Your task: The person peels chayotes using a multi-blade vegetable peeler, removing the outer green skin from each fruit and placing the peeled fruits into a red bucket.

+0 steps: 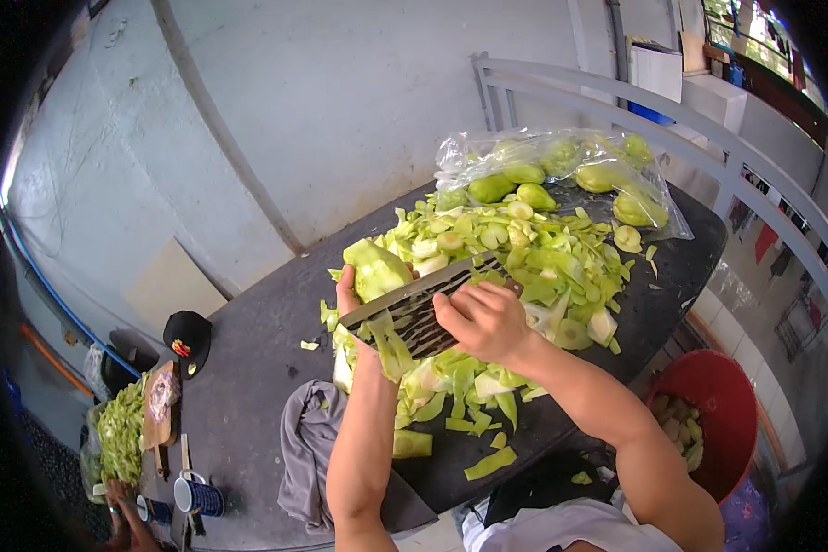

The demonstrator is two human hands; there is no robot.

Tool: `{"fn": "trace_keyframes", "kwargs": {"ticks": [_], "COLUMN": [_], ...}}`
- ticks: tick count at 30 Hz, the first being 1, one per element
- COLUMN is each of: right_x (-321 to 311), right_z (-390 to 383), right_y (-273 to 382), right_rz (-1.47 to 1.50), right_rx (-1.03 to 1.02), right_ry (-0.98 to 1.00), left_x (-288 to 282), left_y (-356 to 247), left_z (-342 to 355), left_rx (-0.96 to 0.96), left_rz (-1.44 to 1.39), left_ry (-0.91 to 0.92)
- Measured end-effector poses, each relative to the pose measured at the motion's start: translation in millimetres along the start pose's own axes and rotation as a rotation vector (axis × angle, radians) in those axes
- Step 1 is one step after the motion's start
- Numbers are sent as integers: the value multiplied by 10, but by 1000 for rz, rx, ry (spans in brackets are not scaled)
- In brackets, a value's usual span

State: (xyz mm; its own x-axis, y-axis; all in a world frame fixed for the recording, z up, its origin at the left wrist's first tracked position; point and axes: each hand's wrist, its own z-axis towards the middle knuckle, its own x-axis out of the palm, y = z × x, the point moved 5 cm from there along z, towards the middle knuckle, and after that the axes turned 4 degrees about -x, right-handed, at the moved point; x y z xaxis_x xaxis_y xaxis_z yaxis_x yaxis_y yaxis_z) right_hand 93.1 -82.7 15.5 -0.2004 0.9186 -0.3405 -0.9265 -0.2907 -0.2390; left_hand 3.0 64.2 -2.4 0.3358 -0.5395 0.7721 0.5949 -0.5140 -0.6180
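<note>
In my left hand (347, 291) is a pale green, partly peeled chayote (375, 269), tilted up at the middle of the table. The blade hides most of that hand. My right hand (488, 320) is wrapped round the handle end of a wide cleaver (412, 317) with a dark, mottled blade. Its edge lies against the chayote's lower side, and a strip of peel (392, 346) hangs over the blade. Beneath and beyond both hands spreads a big heap of green peels and cut pieces (561, 267).
A clear plastic bag (451, 166) of whole chayotes (492, 188) lies at the back. A red bucket (741, 396) stands at right. A grey cloth (308, 442), mugs (199, 498), a cap (188, 337) and a cutting board (163, 432) lie left. Another person's hand (120, 497) shows lower left.
</note>
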Motion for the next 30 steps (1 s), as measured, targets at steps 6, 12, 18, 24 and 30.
{"fn": "trace_keyframes", "kwargs": {"ticks": [6,12,18,24,30], "right_x": [175,11,195,16,269], "right_z": [-138,-30,-224,-75,-294], "right_y": [-360,-160,-490,-426,-738], "right_rz": [-12,38,164,156,155], "right_rx": [248,162,526,421,766], "right_ry": [69,8,190,103,407], "left_x": [102,125,174,109,222], "left_y": [30,-22,107,-5,120], "left_z": [32,-72,-41,-51,-12], "left_rx": [119,59,96,151,48], "left_rz": [15,113,129,129,222], "left_ry": [-302,-187,-172,-181,-87]}}
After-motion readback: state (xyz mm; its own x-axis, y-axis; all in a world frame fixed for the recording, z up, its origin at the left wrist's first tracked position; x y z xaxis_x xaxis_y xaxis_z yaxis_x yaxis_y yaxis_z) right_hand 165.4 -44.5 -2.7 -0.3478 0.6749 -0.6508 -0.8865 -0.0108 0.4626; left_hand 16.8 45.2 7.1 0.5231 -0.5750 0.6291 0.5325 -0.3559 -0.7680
